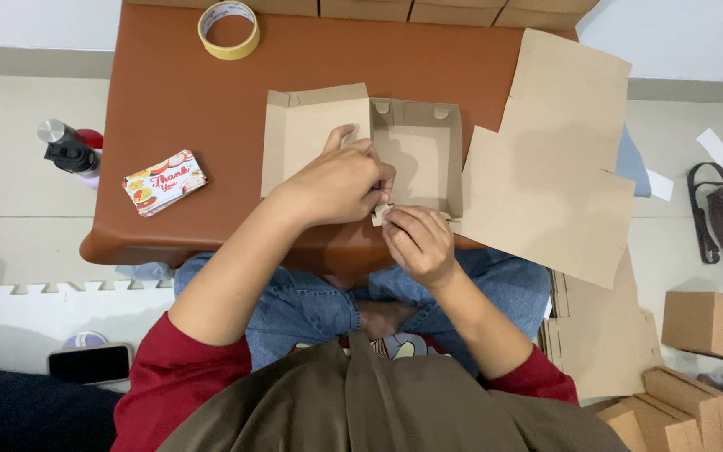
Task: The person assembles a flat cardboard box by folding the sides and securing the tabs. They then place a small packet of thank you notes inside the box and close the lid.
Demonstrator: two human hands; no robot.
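At the centre of the frame, a half-folded cardboard box (416,155) lies on the brown table (177,100), its lid flap spread to the left. The left hand (336,184) is closed, fingers pinching the box's near wall, and the right hand (418,243) grips the same wall's front edge from below, thumb and fingers pressed together on it. Flat cardboard blanks (558,167) lie to the right, a tape roll (228,29) at upper left, a stack of printed cards (165,182) at left.
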